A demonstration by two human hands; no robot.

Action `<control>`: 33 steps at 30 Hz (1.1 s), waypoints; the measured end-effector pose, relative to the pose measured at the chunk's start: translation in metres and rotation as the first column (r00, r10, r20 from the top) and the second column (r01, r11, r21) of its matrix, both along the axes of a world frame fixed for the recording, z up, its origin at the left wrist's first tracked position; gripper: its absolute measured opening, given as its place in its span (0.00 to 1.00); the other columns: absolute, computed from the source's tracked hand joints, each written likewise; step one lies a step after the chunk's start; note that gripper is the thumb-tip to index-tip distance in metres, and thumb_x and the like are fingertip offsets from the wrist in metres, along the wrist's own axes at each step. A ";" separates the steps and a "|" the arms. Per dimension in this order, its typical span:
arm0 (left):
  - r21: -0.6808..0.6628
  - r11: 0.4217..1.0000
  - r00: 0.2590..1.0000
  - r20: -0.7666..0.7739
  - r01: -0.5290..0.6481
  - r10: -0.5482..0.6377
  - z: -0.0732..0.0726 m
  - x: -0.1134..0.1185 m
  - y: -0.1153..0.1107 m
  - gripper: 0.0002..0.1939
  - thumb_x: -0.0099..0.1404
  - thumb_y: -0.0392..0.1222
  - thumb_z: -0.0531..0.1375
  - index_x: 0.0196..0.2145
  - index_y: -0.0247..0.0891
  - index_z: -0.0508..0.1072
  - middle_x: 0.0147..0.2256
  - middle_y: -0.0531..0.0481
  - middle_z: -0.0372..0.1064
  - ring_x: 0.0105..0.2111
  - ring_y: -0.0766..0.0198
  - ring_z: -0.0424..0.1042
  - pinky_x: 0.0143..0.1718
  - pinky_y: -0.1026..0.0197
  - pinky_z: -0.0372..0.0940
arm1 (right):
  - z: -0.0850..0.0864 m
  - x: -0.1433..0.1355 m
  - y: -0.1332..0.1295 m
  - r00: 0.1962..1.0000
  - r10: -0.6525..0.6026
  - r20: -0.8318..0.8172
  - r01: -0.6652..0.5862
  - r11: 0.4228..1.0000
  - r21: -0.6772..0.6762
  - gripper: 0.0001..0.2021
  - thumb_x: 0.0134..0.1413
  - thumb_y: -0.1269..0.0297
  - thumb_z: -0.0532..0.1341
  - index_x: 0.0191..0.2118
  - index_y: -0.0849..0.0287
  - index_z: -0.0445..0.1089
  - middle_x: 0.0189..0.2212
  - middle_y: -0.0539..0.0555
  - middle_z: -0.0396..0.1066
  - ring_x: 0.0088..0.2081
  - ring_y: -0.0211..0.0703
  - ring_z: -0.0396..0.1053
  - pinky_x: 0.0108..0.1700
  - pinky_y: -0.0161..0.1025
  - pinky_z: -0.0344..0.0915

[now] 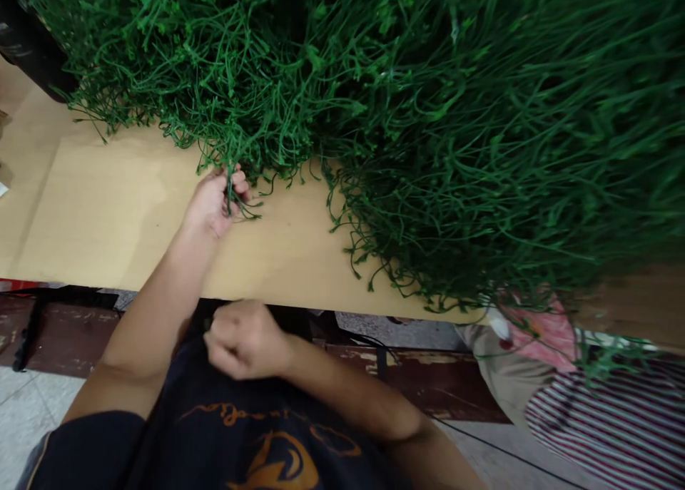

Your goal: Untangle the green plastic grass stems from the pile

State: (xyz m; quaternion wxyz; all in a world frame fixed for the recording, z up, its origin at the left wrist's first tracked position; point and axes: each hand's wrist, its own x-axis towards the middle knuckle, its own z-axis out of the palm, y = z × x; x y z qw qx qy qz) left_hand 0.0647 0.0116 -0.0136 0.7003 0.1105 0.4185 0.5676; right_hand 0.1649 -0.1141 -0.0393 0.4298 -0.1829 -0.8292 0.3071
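A large heap of thin green stems with small forked tips [257, 83], which look like artificial plant stems, covers the far side of the table. My left hand [217, 197] is at the heap's near edge, palm up, its fingers curled around a few stems [230, 190]. Their ends hang past the fingers over the wrist side. My right hand [246, 340] is closed in a fist in front of my body, just off the table's near edge. Whatever lies inside that fist, if anything, is hidden.
The pale wooden table [107, 212] runs across the view. A dark cylindrical object [32, 41] stands at the far left. On the right, a person in a striped garment [615, 419] sits close to the edge, with a pink cloth [551, 329] nearby. A cable [492, 447] crosses the floor.
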 end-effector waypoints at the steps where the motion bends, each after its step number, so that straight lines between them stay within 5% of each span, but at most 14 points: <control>1: 0.020 1.000 1.000 0.014 0.013 -0.013 -0.001 -0.003 0.001 0.13 0.66 0.28 0.46 0.26 0.35 0.63 0.15 0.60 0.57 0.14 0.77 0.60 0.21 0.71 0.60 | 0.000 -0.002 -0.005 0.999 0.038 0.001 -0.038 0.998 0.042 0.15 0.53 0.69 0.51 0.18 0.60 0.49 0.14 0.46 0.50 0.19 0.29 0.46 0.23 0.31 0.46; 5: 0.037 0.986 0.986 0.019 0.163 -0.164 0.000 -0.008 -0.005 0.11 0.66 0.31 0.48 0.29 0.33 0.68 0.19 0.57 0.64 0.18 0.74 0.66 0.23 0.69 0.65 | 0.016 0.021 0.007 1.000 0.010 0.010 -0.008 0.989 -0.148 0.16 0.55 0.71 0.52 0.19 0.61 0.49 0.16 0.45 0.49 0.20 0.27 0.48 0.24 0.29 0.48; 8: 0.057 0.970 0.971 0.025 0.238 -0.239 0.003 -0.005 -0.014 0.12 0.67 0.35 0.48 0.32 0.31 0.70 0.20 0.56 0.65 0.19 0.75 0.68 0.25 0.70 0.66 | 0.037 0.072 0.040 0.957 -0.285 0.051 0.290 0.945 -0.153 0.15 0.56 0.72 0.53 0.20 0.61 0.50 0.17 0.45 0.47 0.20 0.27 0.48 0.23 0.29 0.47; 10: 0.083 0.957 0.960 0.016 0.277 -0.279 0.005 -0.003 -0.017 0.13 0.68 0.37 0.49 0.33 0.30 0.71 0.20 0.55 0.65 0.19 0.75 0.68 0.25 0.71 0.66 | 0.048 0.111 0.062 0.790 -0.605 0.101 0.606 0.795 0.024 0.15 0.57 0.69 0.54 0.20 0.61 0.52 0.18 0.46 0.48 0.21 0.28 0.48 0.24 0.30 0.48; 12: 0.102 0.949 0.954 -0.005 0.297 -0.298 0.005 -0.002 -0.018 0.11 0.67 0.36 0.50 0.33 0.30 0.72 0.21 0.55 0.66 0.21 0.74 0.69 0.26 0.71 0.66 | 0.057 0.144 0.079 0.509 -0.851 0.130 0.816 0.525 0.243 0.12 0.55 0.62 0.56 0.24 0.61 0.61 0.22 0.51 0.56 0.27 0.34 0.57 0.30 0.36 0.56; 14: 0.105 0.948 0.954 -0.027 0.300 -0.299 0.003 -0.002 -0.017 0.09 0.65 0.34 0.53 0.31 0.31 0.71 0.22 0.55 0.67 0.23 0.74 0.71 0.27 0.71 0.66 | 0.063 0.162 0.087 0.266 -0.948 0.174 0.872 0.314 0.374 0.14 0.53 0.56 0.58 0.37 0.64 0.68 0.35 0.63 0.63 0.41 0.50 0.62 0.40 0.49 0.60; 16: 0.088 0.952 0.956 -0.044 0.293 -0.290 0.002 -0.002 -0.016 0.08 0.64 0.33 0.54 0.29 0.31 0.70 0.22 0.55 0.69 0.24 0.73 0.72 0.29 0.70 0.67 | 0.064 0.159 0.087 0.171 -0.972 0.164 0.866 0.227 0.446 0.23 0.53 0.54 0.58 0.49 0.65 0.64 0.45 0.69 0.60 0.50 0.60 0.58 0.47 0.59 0.56; 18: 0.081 0.957 0.960 -0.051 0.279 -0.275 0.000 -0.002 -0.016 0.07 0.64 0.34 0.55 0.28 0.32 0.70 0.24 0.54 0.70 0.27 0.71 0.74 0.34 0.68 0.68 | 0.059 0.137 0.080 0.253 -0.961 0.112 0.839 0.275 0.469 0.21 0.56 0.55 0.55 0.50 0.64 0.63 0.45 0.67 0.59 0.50 0.59 0.57 0.49 0.59 0.55; 22: 0.102 0.958 0.963 -0.025 0.269 -0.268 -0.003 -0.001 -0.014 0.07 0.63 0.37 0.56 0.29 0.33 0.70 0.29 0.50 0.74 0.33 0.68 0.76 0.41 0.64 0.68 | 0.031 0.070 0.070 0.682 -0.699 0.215 0.642 0.713 0.282 0.12 0.56 0.60 0.54 0.42 0.62 0.64 0.37 0.60 0.63 0.43 0.49 0.61 0.46 0.49 0.59; 24: 0.101 0.960 0.966 -0.004 0.259 -0.260 -0.002 -0.001 -0.014 0.08 0.64 0.37 0.56 0.28 0.33 0.69 0.31 0.49 0.75 0.35 0.66 0.76 0.43 0.62 0.68 | 0.016 0.047 0.071 0.786 -0.558 0.266 0.556 0.826 0.091 0.11 0.56 0.60 0.54 0.40 0.62 0.65 0.35 0.58 0.65 0.39 0.45 0.62 0.43 0.45 0.61; 28: 0.063 0.962 0.963 0.030 0.264 -0.266 0.000 0.000 -0.014 0.10 0.65 0.38 0.54 0.27 0.33 0.69 0.31 0.48 0.75 0.38 0.63 0.76 0.45 0.59 0.68 | 0.001 0.033 0.076 0.852 -0.449 0.270 0.499 0.853 -0.155 0.09 0.57 0.62 0.54 0.35 0.61 0.66 0.32 0.56 0.67 0.35 0.41 0.64 0.39 0.39 0.62; 33: 0.023 0.961 0.959 0.064 0.276 -0.277 0.003 0.003 -0.014 0.09 0.65 0.36 0.54 0.29 0.32 0.69 0.30 0.48 0.74 0.39 0.63 0.76 0.44 0.60 0.68 | 0.000 0.034 0.073 0.862 -0.432 0.265 0.480 0.864 -0.152 0.09 0.58 0.65 0.50 0.30 0.61 0.63 0.28 0.54 0.65 0.31 0.38 0.61 0.35 0.36 0.58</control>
